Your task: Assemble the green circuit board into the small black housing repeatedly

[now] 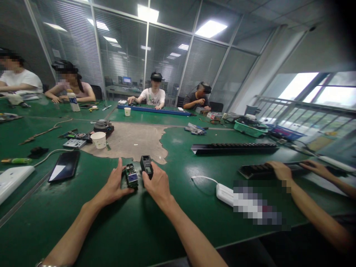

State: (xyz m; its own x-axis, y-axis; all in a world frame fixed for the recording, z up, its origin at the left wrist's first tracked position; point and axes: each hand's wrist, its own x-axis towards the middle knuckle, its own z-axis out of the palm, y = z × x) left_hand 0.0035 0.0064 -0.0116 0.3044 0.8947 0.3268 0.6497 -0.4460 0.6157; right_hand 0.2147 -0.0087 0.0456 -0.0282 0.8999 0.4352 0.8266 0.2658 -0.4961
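A small circuit board module point(131, 175) with a blue-faced part sits between the thumb and fingers of my left hand point(115, 183), gripped along its left and lower edges. My right hand point(159, 183) pinches a black plastic housing point(146, 165) with slots in its upper end. The two pieces are side by side, with a narrow gap between them, over the green tabletop point(133, 230). Part of the housing's right side is covered by my fingers.
Left of me lie a phone point(64, 165) and a white power strip point(16, 181). A paper cup point(99, 140) stands near loose electronic parts. Black slotted rails point(236, 148) are on the right, where a co-worker's hands point(280, 171) work. Several people sit across the table.
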